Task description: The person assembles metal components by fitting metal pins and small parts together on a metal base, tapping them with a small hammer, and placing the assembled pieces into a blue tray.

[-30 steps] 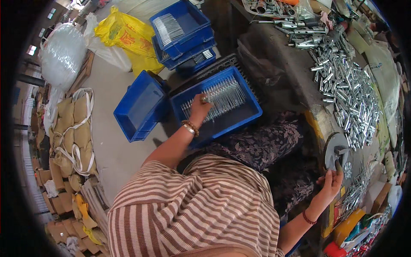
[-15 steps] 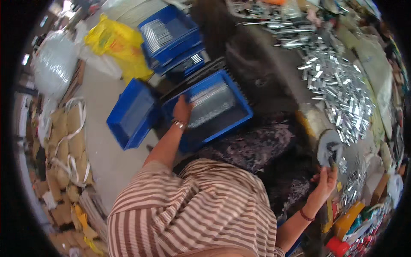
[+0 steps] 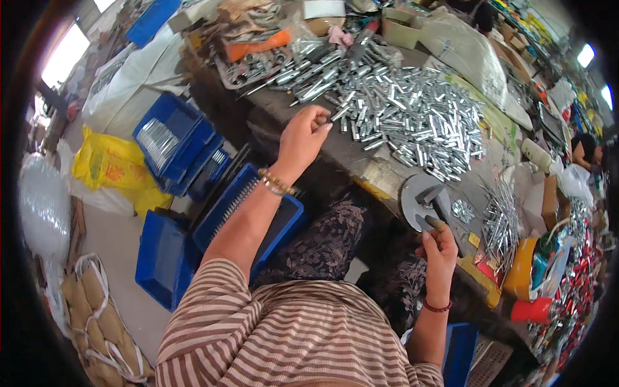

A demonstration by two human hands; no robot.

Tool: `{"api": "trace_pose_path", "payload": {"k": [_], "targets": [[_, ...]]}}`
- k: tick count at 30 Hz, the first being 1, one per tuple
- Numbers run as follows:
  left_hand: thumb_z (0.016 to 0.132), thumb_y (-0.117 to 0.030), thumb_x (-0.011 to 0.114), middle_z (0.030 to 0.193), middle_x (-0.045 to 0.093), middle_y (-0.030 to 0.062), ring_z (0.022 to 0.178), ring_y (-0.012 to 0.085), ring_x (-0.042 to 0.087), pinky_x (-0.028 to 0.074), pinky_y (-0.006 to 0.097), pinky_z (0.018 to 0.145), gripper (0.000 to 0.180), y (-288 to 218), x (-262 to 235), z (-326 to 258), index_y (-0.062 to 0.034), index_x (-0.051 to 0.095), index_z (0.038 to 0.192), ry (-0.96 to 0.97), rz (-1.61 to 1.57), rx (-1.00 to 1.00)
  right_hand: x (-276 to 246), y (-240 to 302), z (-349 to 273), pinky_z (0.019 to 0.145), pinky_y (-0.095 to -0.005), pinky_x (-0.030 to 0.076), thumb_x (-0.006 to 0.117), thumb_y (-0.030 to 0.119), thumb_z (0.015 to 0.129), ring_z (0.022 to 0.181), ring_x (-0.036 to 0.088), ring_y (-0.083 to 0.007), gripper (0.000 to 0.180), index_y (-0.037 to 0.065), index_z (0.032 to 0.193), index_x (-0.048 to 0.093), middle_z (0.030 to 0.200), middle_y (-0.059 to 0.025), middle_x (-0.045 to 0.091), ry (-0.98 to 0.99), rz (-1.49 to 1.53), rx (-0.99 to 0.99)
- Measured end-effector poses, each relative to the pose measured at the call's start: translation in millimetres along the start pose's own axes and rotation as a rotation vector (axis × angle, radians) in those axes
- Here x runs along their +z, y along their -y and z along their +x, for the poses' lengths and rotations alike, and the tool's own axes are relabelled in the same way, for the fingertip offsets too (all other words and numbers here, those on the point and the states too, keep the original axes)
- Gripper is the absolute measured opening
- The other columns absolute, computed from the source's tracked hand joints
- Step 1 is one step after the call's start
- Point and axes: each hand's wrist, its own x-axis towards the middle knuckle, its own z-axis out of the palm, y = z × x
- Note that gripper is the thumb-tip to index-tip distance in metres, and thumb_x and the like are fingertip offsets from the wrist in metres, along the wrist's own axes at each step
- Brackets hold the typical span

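Observation:
My left hand, with loosely bent fingers apart and nothing visible in them, is over the bench's near edge. Just beyond it lies a large pile of shiny metal tubes and rods. My right hand is closed in a pinch beside a round grey disc. What it grips is too small and dark to name; a dark tip covers one finger. A hammer rests with its head on the disc. Below my left forearm is a blue crate with rows of metal pieces, partly hidden by the arm.
Stacked blue bins and another blue bin stand at the left, near a yellow plastic bag. Thin metal rods lie right of the hammer. A yellow container and a red cup-like object are further right.
My left hand has left the blue crate and moved up and right to the pile's edge. The view has turned toward the bench. My right hand stays beside the disc.

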Motion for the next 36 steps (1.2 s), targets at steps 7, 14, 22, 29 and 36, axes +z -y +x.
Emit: {"api": "trace_pose_path", "payload": {"k": [7, 14, 22, 29, 36], "targets": [[0.09, -0.012, 0.066, 0.088, 0.071, 0.0128, 0.082, 0.0326, 0.069, 0.053, 0.044, 0.074, 0.032, 14.3, 22.7, 53.0, -0.0087, 0.063, 0.121, 0.135, 0.368, 0.072, -15.8, 15.9, -16.9, 0.065, -0.0235, 0.05, 0.068, 0.008, 0.098, 0.074, 0.06, -0.0065, 0.028, 0.0, 0.126, 0.066, 0.092, -0.0011, 0.069, 0.01, -0.066, 0.003], [0.097, -0.014, 0.069, 0.094, 0.066, 0.0011, 0.077, 0.0073, 0.061, 0.051, 0.021, 0.065, 0.039, -3.4, 27.6, 35.3, -0.0035, 0.057, 0.133, 0.19, -0.202, -0.128, -77.5, 9.7, -6.5, 0.068, -0.044, 0.054, 0.074, 0.01, 0.087, 0.082, 0.068, -0.0374, 0.016, 0.008, 0.101, 0.066, 0.093, -0.012, 0.067, -0.49, -0.914, -0.413], [0.096, -0.008, 0.066, 0.095, 0.065, 0.0037, 0.081, 0.01, 0.066, 0.059, 0.023, 0.07, 0.029, -89.6, 65.9, -49.9, -0.0005, 0.063, 0.124, 0.666, -0.666, -0.398, -123.9, 1.5, 41.0, 0.071, -0.0448, 0.057, 0.069, 0.005, 0.086, 0.087, 0.072, -0.0333, 0.023, 0.011, 0.106, 0.061, 0.1, -0.0116, 0.068, -0.454, -1.496, -0.22], [0.096, -0.007, 0.069, 0.093, 0.066, 0.0006, 0.076, 0.0042, 0.058, 0.048, 0.02, 0.067, 0.018, -90.8, 92.1, -79.0, -0.0013, 0.065, 0.112, 0.805, -0.555, -0.23, -78.1, 27.2, 23.1, 0.071, -0.0343, 0.057, 0.069, 0.0, 0.089, 0.08, 0.072, -0.0196, 0.027, 0.002, 0.115, 0.064, 0.096, -0.0088, 0.071, -0.362, -0.575, -0.355], [0.092, -0.006, 0.074, 0.09, 0.062, -0.0012, 0.077, 0.0055, 0.055, 0.045, 0.023, 0.069, 0.013, -95.9, 87.4, -80.0, 0.0001, 0.073, 0.103, 0.698, -0.23, 0.045, -19.4, 15.0, 16.4, 0.075, -0.0305, 0.056, 0.068, -0.004, 0.09, 0.082, 0.071, -0.0193, 0.01, 0.0, 0.099, 0.067, 0.092, -0.0096, 0.073, -0.112, -0.175, -0.27]]}}
